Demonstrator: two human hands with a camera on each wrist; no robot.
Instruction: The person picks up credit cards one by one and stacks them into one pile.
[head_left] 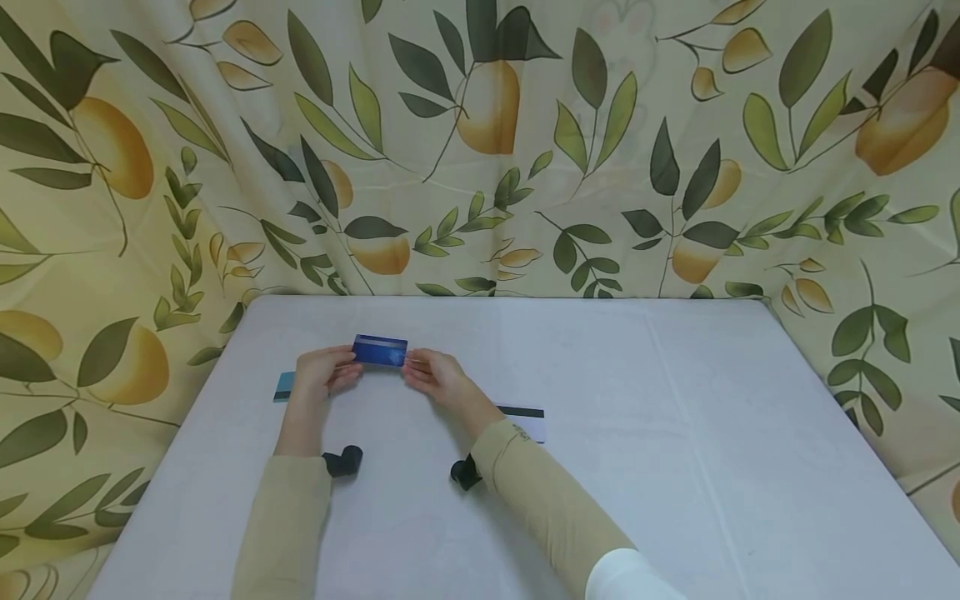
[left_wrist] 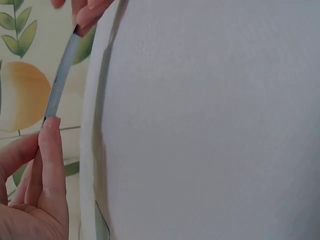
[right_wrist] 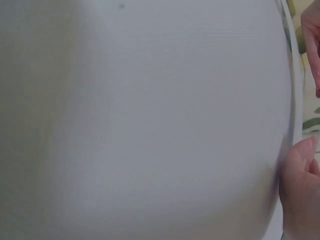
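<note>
A dark blue bank card (head_left: pixel 380 351) with a pale stripe along its upper part is held up over the far side of the table. My left hand (head_left: pixel 324 369) pinches its left end, and my right hand (head_left: pixel 438 377) pinches the right end. Seen almost edge-on in the left wrist view, the card (left_wrist: pixel 62 75) spans from the left fingers (left_wrist: pixel 51 145) to the other hand's fingertips at the top. The right wrist view shows my right hand (right_wrist: pixel 301 187) at the edge, with the card out of sight there.
Partly behind the left wrist lies a light blue card (head_left: pixel 284 386) with a dark stripe. A white card (head_left: pixel 531 426) with a black stripe is partly covered by the right forearm. Both lie on the white table (head_left: pixel 637 467). A fruit-patterned curtain (head_left: pixel 480 208) hangs behind.
</note>
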